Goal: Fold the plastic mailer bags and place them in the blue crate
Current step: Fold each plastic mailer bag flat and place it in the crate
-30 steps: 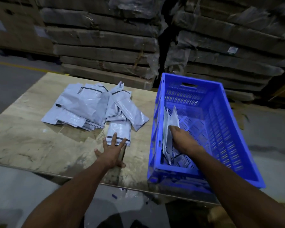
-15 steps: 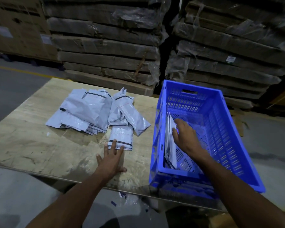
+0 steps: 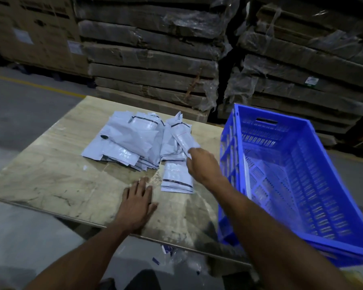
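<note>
Grey plastic mailer bags (image 3: 134, 141) sit heaped at the centre of the frame, spread across the far half of the wooden table (image 3: 50, 176), overlapping and lying every which way. Just below the heap, toward you, a small folded stack (image 3: 177, 178) lies flat on its own, black sealing strip showing near its lower edge. One long narrow mailer (image 3: 181, 137) slants down from the top of the pile to your right hand (image 3: 203, 166), and your fingertips are on its lower end; whether you're pinching it or only touching it, I cannot tell, because the back of the hand covers the fingers and there's some blur. Your left hand (image 3: 137, 203) is flat on the table at lower centre, fingers straight and slightly spread, holding nothing, just left of the folded stack and not touching it. Over on the right side of the frame stands the blue crate (image 3: 333, 164), its near corner hanging over the table's front edge. Inside it, a few pale folded bags (image 3: 247, 174) stand on edge against the left wall. Along the top of the frame, stacked flat cardboard bundles (image 3: 151, 59) wrapped in clear film rise behind the table, with brown cartons (image 3: 36, 36) at upper left. Down at the bottom centre, on the floor below the table edge, scraps of plastic and blue bits (image 3: 168, 251) lie scattered.
</note>
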`<act>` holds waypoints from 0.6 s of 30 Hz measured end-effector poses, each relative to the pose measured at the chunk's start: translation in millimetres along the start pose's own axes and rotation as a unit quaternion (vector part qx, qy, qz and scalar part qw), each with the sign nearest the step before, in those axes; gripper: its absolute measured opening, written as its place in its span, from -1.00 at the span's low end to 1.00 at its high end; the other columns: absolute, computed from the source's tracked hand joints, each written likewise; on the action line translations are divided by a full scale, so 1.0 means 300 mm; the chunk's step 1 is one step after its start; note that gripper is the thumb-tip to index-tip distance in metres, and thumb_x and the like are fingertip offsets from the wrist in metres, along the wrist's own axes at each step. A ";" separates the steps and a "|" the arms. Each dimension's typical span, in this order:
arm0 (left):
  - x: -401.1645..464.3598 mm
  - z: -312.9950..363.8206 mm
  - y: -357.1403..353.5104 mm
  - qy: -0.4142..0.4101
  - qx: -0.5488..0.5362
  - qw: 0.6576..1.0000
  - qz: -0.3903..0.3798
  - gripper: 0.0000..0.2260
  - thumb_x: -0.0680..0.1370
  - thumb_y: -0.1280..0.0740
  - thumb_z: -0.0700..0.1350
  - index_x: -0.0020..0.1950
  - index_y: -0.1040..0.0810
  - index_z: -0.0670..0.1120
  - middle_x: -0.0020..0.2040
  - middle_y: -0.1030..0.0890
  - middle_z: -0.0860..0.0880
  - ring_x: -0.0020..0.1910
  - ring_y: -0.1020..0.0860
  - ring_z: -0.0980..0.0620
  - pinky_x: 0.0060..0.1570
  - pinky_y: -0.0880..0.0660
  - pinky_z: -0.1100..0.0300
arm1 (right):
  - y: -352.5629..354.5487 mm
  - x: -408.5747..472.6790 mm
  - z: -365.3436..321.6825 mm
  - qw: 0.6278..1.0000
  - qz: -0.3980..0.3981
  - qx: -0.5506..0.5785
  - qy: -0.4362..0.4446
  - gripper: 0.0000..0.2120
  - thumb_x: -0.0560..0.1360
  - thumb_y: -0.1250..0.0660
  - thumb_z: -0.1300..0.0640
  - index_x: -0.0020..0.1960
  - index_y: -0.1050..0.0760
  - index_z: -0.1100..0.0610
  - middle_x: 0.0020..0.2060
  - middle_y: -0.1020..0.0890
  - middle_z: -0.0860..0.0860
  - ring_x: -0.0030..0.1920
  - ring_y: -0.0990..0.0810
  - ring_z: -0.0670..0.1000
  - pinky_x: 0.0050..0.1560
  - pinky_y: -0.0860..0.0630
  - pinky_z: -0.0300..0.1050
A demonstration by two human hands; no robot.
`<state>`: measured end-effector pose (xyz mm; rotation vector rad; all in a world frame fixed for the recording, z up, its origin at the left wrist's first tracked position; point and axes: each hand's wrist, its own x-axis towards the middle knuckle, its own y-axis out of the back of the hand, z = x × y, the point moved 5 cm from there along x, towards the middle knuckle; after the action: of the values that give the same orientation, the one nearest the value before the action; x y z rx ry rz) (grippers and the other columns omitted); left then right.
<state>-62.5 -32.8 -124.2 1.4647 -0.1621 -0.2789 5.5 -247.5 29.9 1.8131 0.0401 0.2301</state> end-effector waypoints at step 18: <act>-0.008 -0.072 -0.031 -0.036 -0.033 0.998 0.034 -0.35 0.64 0.04 0.28 0.69 -0.10 0.05 0.70 0.02 -0.14 0.67 0.08 -0.16 0.55 0.18 -0.15 | -0.459 0.174 0.227 0.993 0.024 -0.012 -0.117 -0.47 0.48 -0.11 0.43 0.45 -0.23 0.28 0.35 -0.47 0.33 0.37 -0.45 0.30 0.34 -0.35 0.24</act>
<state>-59.7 -12.2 -135.6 1.3818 -0.2590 -0.2798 81.6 -269.9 -111.4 1.8072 -0.1716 0.0503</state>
